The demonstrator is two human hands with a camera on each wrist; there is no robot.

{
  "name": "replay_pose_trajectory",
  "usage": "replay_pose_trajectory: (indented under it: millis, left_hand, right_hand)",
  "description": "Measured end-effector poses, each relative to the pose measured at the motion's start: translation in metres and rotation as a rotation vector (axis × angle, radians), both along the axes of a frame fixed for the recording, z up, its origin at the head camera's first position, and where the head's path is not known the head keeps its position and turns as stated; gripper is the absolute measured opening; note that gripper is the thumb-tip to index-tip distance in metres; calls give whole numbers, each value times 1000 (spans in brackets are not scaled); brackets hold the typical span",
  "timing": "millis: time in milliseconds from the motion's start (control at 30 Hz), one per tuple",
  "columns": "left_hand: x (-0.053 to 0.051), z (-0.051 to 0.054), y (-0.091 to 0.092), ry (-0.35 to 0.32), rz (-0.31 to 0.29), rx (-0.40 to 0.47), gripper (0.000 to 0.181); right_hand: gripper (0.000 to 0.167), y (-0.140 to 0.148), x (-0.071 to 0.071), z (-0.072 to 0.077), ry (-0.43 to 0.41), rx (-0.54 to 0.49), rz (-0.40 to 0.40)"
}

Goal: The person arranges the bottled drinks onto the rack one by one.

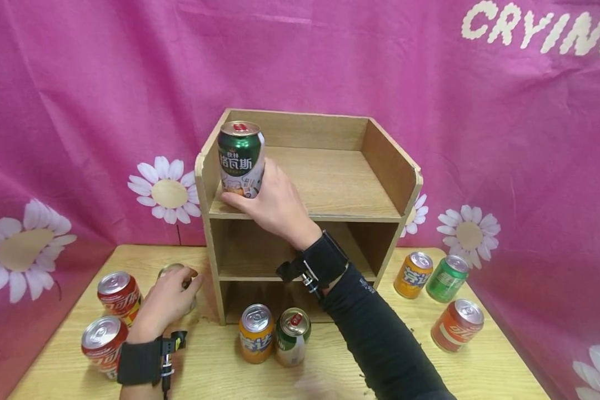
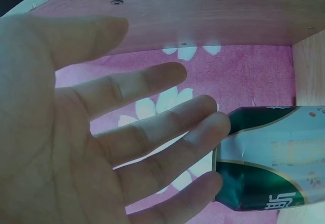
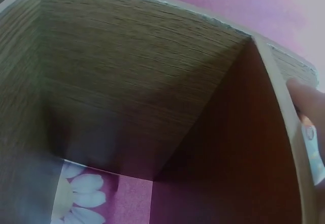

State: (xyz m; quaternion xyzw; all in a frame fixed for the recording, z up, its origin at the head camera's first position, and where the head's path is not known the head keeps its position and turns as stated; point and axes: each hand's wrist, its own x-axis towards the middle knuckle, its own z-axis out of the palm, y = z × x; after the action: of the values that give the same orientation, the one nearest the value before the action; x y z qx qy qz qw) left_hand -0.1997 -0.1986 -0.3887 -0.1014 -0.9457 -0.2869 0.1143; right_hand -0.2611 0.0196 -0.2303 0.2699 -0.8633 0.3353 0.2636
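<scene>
One green-and-white can (image 1: 241, 158) held at the top of a wooden shelf unit (image 1: 330, 180)

Held item: the can is carried upright at the left front of the shelf unit's top board by the right hand (image 1: 279, 205); its grip is wrapped around the can, thumb laid across the lower front. Whether the base is rested on the board cannot be told.

Left of the shelf unit: the left hand (image 1: 167, 300) is placed low near the side wall, its grip spread, fingers parted. A second green-and-white can (image 2: 264, 158) is found at the fingertips; contact cannot be told. Farther left, a rear red can (image 1: 117, 294) and a front red can (image 1: 100, 343) are stood on the worktop (image 1: 215, 372).

Before the shelf unit: a front orange can (image 1: 256, 336) and a third green-and-white can (image 1: 288, 347) are set side by side.

Right of the shelf unit: another orange can (image 1: 413, 276) and a green can (image 1: 447, 279) are paired; an orange-red can (image 1: 456, 328) is set farther forward.

Behind the shelf unit: a pink daisy-printed curtain (image 1: 330, 55) is hung.
</scene>
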Motion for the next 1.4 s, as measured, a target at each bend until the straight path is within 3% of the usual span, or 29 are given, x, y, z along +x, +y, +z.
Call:
replay_pose_trajectory:
  millis: [300, 933, 1233, 1400]
  left_hand:
    - [1, 0, 1, 0, -6, -4, 27]
    - [4, 2, 4, 25, -10, 1, 24]
    - [4, 1, 4, 21, -15, 8, 23]
    - [5, 1, 4, 42, -19, 11, 22]
  right_hand:
    - [72, 1, 3, -1, 8, 3, -25]
    - [58, 5, 2, 4, -89, 28, 118]
    - [64, 23, 12, 13, -251, -4, 136]
    - [40, 53, 21, 12, -159, 23, 171]
